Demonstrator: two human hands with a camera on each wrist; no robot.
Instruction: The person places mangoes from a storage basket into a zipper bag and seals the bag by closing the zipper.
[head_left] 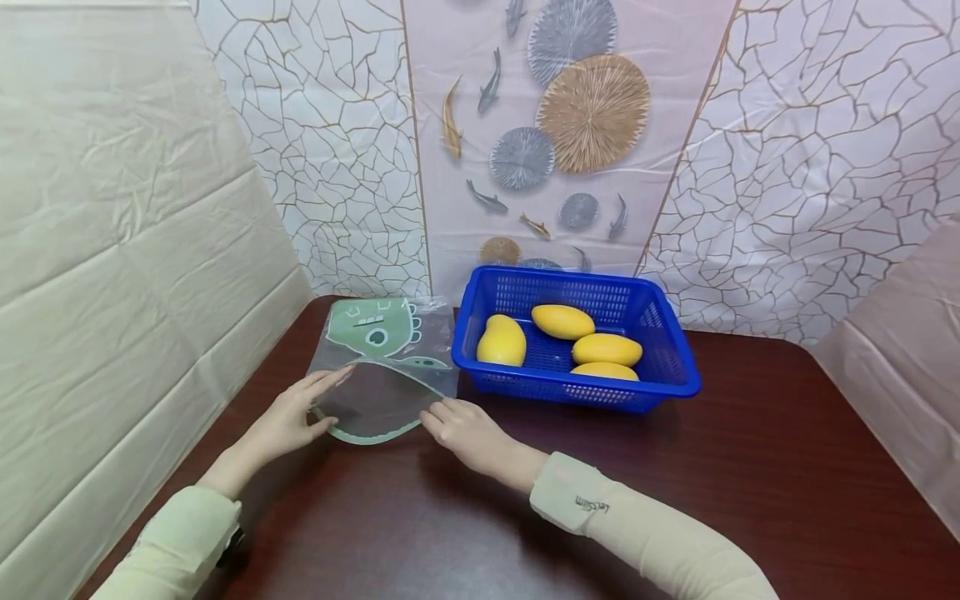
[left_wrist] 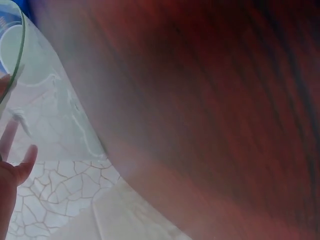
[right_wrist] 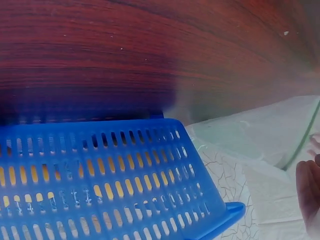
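One bag point(head_left: 384, 367) on counter point(head_left: 450, 533), just left of basket point(head_left: 525, 385). Right hand point(head_left: 474, 435) pinches rim point(head_left: 369, 439); left hand point(head_left: 287, 422) has fingers point(head_left: 321, 382) spread at opposite edge. I worry: bag looks limp, may slip from left side; rim would collapse.

small dark lettering point(head_left: 592, 504) on the pale cuff point(head_left: 561, 486) of the right sleeve point(head_left: 675, 542) seems to include "slim" in the head view, its other characters too small to be read with certainty.
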